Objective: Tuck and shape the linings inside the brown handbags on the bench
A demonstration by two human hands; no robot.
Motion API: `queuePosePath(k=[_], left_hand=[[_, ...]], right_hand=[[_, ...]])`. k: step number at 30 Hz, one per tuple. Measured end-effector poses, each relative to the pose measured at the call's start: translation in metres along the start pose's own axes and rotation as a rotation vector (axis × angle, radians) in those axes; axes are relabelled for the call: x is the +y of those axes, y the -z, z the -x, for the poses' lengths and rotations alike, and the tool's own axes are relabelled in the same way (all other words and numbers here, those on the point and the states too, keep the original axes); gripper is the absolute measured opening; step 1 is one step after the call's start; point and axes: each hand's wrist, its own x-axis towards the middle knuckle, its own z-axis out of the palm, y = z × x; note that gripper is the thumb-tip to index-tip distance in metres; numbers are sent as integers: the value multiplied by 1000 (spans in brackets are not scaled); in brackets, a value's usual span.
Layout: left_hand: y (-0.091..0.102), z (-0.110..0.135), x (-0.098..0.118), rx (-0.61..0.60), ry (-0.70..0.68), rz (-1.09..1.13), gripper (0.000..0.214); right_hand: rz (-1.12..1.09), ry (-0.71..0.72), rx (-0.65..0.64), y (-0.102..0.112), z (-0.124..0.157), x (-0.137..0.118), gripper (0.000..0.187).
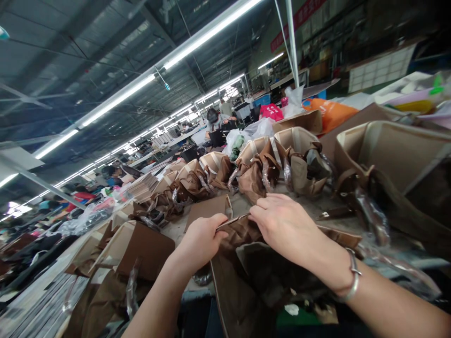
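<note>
- Grip: my left hand [202,237] and right hand [280,223] pinching rim [234,221] of brown bag [232,286]
- Bag looks light, floppy; rim likely stiffer, best hold
- Pinch tightness: can't tell, fingertips part-hidden

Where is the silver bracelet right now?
The silver bracelet is at the lower right of the head view, worn around the wrist just behind the right hand, which grips brown fabric.

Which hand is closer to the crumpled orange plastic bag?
Right. The right hand is below and left of the crumpled orange plastic bag; the left hand is farther left and lower.
</note>
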Motion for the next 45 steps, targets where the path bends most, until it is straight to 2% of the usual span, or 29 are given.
queuePosePath(k=[2, 5, 8, 11, 16, 19, 30, 38, 45], left_hand=[[-6, -13, 3, 9, -4, 28, 14], [-14, -23, 9, 110, -19, 98, 23], [-20, -24, 13, 205, -86, 137, 22], [-23, -22, 12, 231, -112, 133, 12], [-26, -21, 4, 286, -131, 141, 9], [-26, -21, 2, 295, -139, 143, 8], [-28, -25, -5, 293, -172, 136, 1], [-29, -26, -2, 269, -163, 91, 5], [-29, -30, 3, 300, -125, 99, 7]], right_hand=[[42, -47, -22, -2, 2, 5, 19], [67, -92, -39, -7, 2, 12, 20], [56, -113, -56, -8, 0, 15, 22], [27, -99, -63, -8, -1, 14, 24], [5, -50, -53, -10, -2, 7, 16], [23, -51, -67, -13, -4, 5, 11], [30, -53, -69, -19, -8, 5, 18], [4, -84, -74, -18, -8, 8, 21], [-13, -97, -47, -21, -10, 9, 24]])
